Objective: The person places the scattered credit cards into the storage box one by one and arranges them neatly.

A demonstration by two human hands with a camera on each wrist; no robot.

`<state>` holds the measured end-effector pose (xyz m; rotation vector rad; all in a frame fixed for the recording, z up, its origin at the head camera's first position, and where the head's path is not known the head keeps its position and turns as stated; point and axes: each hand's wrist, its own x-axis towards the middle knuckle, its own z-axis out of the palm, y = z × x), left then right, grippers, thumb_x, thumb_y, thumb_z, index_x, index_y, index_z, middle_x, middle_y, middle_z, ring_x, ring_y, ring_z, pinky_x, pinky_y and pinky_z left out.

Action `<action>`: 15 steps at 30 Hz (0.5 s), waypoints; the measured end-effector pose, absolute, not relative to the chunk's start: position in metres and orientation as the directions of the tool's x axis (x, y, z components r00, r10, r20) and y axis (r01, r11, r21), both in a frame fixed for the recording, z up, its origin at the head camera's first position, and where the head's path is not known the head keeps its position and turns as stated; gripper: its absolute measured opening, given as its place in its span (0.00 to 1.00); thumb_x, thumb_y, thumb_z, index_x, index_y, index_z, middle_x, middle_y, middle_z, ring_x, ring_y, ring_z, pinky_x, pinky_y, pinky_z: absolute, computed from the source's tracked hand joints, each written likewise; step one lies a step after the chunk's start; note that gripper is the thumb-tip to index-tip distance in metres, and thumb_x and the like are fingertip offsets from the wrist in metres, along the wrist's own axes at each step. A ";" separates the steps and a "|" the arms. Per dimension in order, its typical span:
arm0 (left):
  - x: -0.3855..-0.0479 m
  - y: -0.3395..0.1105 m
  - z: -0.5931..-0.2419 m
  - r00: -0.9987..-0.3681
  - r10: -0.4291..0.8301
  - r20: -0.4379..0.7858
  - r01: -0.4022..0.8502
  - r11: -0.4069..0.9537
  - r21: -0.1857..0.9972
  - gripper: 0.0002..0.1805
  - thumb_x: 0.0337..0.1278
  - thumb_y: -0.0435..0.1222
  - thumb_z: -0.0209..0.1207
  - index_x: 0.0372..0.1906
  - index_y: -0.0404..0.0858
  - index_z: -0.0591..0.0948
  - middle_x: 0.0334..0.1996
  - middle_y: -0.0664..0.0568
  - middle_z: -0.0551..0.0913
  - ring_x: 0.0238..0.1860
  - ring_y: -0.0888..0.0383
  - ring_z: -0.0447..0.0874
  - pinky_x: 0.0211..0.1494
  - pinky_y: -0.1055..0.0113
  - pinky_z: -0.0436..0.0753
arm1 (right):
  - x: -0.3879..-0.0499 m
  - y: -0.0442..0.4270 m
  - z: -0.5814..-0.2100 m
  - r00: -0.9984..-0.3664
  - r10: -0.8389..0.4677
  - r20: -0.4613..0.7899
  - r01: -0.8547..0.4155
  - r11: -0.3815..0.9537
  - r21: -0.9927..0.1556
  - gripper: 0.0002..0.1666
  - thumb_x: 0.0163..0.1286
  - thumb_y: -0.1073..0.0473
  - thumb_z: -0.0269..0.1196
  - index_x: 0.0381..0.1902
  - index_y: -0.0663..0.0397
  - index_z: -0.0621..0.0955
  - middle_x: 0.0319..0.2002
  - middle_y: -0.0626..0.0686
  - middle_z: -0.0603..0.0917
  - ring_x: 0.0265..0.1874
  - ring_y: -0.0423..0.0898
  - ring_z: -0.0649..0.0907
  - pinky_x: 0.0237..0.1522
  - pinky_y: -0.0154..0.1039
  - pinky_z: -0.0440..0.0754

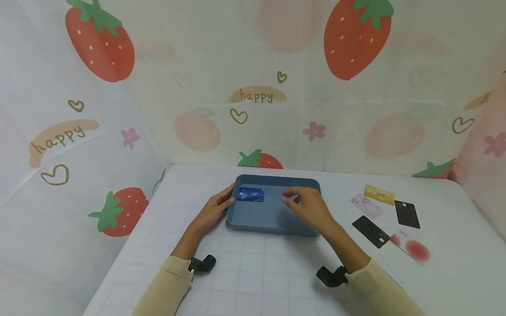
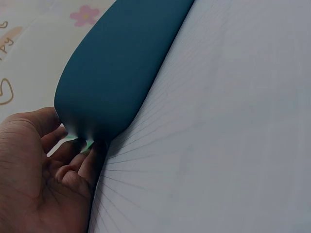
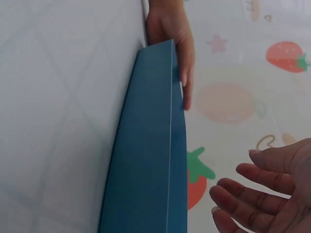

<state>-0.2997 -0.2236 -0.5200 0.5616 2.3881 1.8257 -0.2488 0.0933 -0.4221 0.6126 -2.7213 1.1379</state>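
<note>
A shallow blue-grey tray lies on the table, with a blue card marked VIP in its upper left part. My left hand holds the tray at its left end; in the left wrist view its fingers bend against the outer wall. Over the tray's right half hovers my right hand, thumb and fingers loosely bent and apart. Nothing shows between them, and the right wrist view has the right hand above the rim with its fingertips free.
Right of the tray lie a yellow card, a pale pink card, a black card, another black card and a white card with red spots. A strawberry-patterned sheet hangs behind the table.
</note>
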 end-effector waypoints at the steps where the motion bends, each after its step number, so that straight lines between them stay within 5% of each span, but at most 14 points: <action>1: -0.300 -0.224 -0.520 -0.930 0.334 0.155 0.238 0.221 0.946 0.31 0.79 0.35 0.51 0.80 0.38 0.58 0.79 0.46 0.57 0.79 0.50 0.53 0.80 0.54 0.55 | -0.247 0.095 -0.423 -0.908 -0.319 0.272 -0.418 0.634 -0.651 0.13 0.71 0.57 0.67 0.49 0.56 0.88 0.46 0.52 0.90 0.40 0.48 0.86 0.38 0.44 0.86; 15: -0.302 -0.224 -0.522 -0.929 0.338 0.154 0.235 0.215 0.948 0.31 0.79 0.33 0.50 0.80 0.36 0.57 0.79 0.43 0.56 0.79 0.47 0.51 0.79 0.50 0.54 | -0.227 0.139 -0.429 -0.910 -0.296 0.291 -0.415 0.652 -0.634 0.13 0.72 0.57 0.66 0.50 0.55 0.88 0.45 0.50 0.90 0.38 0.45 0.85 0.34 0.38 0.83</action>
